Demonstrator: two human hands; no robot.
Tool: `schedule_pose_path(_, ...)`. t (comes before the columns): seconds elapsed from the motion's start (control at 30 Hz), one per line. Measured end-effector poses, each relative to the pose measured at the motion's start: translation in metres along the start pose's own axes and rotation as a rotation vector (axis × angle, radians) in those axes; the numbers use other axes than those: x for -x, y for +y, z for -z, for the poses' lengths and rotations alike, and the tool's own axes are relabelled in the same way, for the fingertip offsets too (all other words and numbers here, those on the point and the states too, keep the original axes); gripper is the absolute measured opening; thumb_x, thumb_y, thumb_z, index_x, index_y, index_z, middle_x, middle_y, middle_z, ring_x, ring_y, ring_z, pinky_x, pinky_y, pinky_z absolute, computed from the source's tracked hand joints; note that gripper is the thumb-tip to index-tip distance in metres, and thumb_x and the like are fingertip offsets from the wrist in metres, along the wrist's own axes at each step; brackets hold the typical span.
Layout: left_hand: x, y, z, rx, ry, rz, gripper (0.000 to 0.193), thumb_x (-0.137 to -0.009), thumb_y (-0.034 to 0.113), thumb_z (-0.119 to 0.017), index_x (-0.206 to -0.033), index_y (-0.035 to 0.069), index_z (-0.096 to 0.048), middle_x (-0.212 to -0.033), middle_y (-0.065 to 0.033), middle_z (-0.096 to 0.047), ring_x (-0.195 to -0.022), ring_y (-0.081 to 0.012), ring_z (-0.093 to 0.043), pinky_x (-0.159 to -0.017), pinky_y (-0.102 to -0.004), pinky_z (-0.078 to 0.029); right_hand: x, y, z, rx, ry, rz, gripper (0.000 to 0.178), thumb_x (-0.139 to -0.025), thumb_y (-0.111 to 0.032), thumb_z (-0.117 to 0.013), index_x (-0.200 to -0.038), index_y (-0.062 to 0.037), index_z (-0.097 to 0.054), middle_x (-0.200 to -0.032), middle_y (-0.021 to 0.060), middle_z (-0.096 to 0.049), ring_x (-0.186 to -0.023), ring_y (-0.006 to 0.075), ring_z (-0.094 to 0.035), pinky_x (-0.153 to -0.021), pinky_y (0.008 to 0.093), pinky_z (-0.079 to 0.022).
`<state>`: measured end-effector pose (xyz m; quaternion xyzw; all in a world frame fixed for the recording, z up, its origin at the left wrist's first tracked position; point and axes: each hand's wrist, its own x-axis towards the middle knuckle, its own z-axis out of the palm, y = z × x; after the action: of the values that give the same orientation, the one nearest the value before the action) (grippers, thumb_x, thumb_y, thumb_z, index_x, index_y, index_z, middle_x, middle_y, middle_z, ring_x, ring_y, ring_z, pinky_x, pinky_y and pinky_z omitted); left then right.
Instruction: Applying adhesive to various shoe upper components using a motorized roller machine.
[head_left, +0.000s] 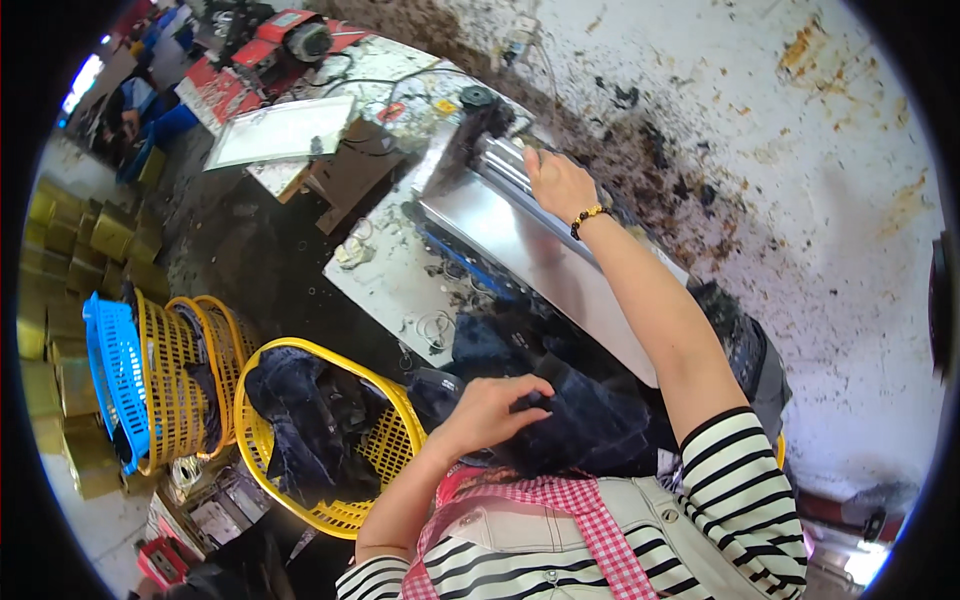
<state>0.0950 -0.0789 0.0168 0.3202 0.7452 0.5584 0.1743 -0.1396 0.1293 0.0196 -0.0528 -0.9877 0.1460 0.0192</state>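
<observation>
My left hand (495,412) is closed, with thumb and fingers round a fold of dark blue fuzzy cloth (590,425) that lies bunched in front of my body. My right hand (562,186) reaches up to the far end of a long metal machine with a shiny sloping plate (530,240). It rests against the bright metal bars (508,165) there, fingers curled; whatever they hold is hidden. A dark beaded bracelet (588,220) circles my right wrist. Dark fluff (480,135) clings to the machine's far end.
A yellow basket (395,385) holding dark cloth stands at my left, beside stacked yellow baskets (175,370) and a blue one (112,370). The white table (385,270) carries loose rings and lint. A red machine (275,40) sits farther off. A stained wall (760,130) rises at right.
</observation>
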Motion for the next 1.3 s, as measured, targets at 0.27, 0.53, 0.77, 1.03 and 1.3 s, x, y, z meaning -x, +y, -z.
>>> schedule_pose_path(0.27,0.005,0.032,-0.008,-0.013,0.028,-0.037,0.027,-0.079,0.012,-0.074,-0.104,0.01,-0.065,-0.089,-0.0097,-0.068,-0.075,-0.0256,-0.067,-0.066,-0.0297,-0.052,-0.036,0.025,0.002,-0.458,0.464,0.297,0.052,-0.096,-0.04,-0.042,-0.126,0.0027,-0.051,-0.122,0.025,-0.056,-0.113,0.0357,-0.055,-0.096,0.041,-0.042)
schedule_pose_path(0.53,-0.014,0.038,0.041,0.207,0.199,0.169,0.026,-0.076,0.003,-0.074,-0.101,0.005,-0.065,-0.085,0.0027,-0.064,-0.068,-0.0042,-0.054,-0.065,-0.0194,-0.046,0.214,0.055,0.128,-1.048,-0.981,0.15,0.095,-0.082,-0.021,-0.074,-0.153,-0.009,-0.012,-0.155,-0.0021,-0.018,-0.093,0.0045,-0.043,-0.084,0.0234,-0.041)
schedule_pose_path(0.77,-0.084,0.025,0.025,0.369,0.173,0.282,0.028,-0.077,0.005,-0.075,-0.103,0.002,-0.066,-0.084,0.0013,-0.065,-0.073,-0.0046,-0.056,-0.067,-0.0189,-0.046,0.281,0.069,0.083,-0.549,0.383,0.214,0.046,-0.089,-0.006,-0.058,-0.134,-0.0094,-0.049,-0.104,0.0107,-0.062,-0.085,0.0262,-0.063,-0.07,0.0402,-0.048)
schedule_pose_path(1.03,-0.112,-0.017,-0.01,-0.149,0.358,0.107,0.03,-0.075,0.014,-0.076,-0.099,-0.001,-0.067,-0.075,-0.0092,-0.066,-0.063,-0.0217,-0.06,-0.062,-0.0287,-0.049,0.252,0.063,0.05,0.344,0.163,-0.006,0.031,-0.082,-0.011,-0.055,-0.112,-0.0108,-0.064,-0.097,0.0096,-0.054,-0.096,0.0259,-0.052,-0.076,0.0355,-0.042)
schedule_pose_path(1.3,-0.108,-0.032,-0.031,-1.256,0.344,-0.226,0.04,-0.084,0.032,-0.066,-0.109,0.002,-0.063,-0.113,-0.0053,-0.056,-0.105,-0.0219,-0.052,-0.094,-0.0401,-0.035,0.198,0.059,0.08,0.391,0.21,0.172,0.022,-0.08,-0.013,-0.058,-0.098,-0.0016,-0.062,-0.094,0.0114,-0.05,-0.093,0.027,-0.05,-0.077,0.0384,-0.043)
